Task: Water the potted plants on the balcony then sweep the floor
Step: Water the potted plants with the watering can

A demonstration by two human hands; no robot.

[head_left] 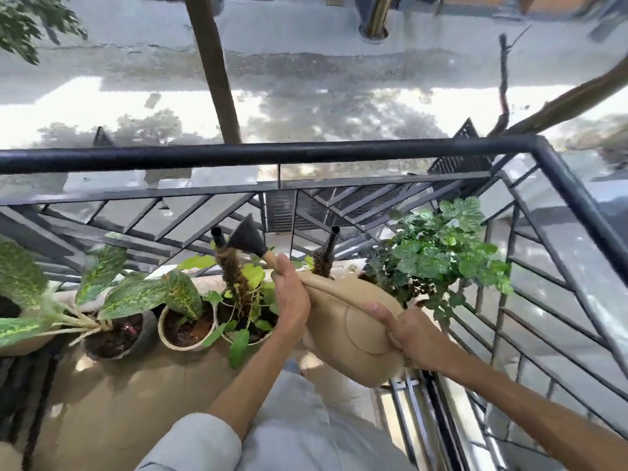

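Note:
I hold a beige watering can [353, 338] over the row of pots by the railing. My right hand [413, 338] grips its handle at the back of the body. My left hand [291, 297] wraps around the long spout just behind the black sprinkler head [247, 239]. The head points up and left, above a pot with a moss pole [234, 277] and light green leaves. To the left stand a beige pot [185, 329] and a grey pot [119, 338] with large mottled leaves. A bushy green plant [438, 256] grows to the right in the corner.
A black metal railing [272, 153] with slanted bars closes the balcony in front and on the right. The tan tiled floor [119, 402] lies below me. A second moss pole [326, 256] rises behind the can. Sliding-door tracks [428, 402] run at lower right.

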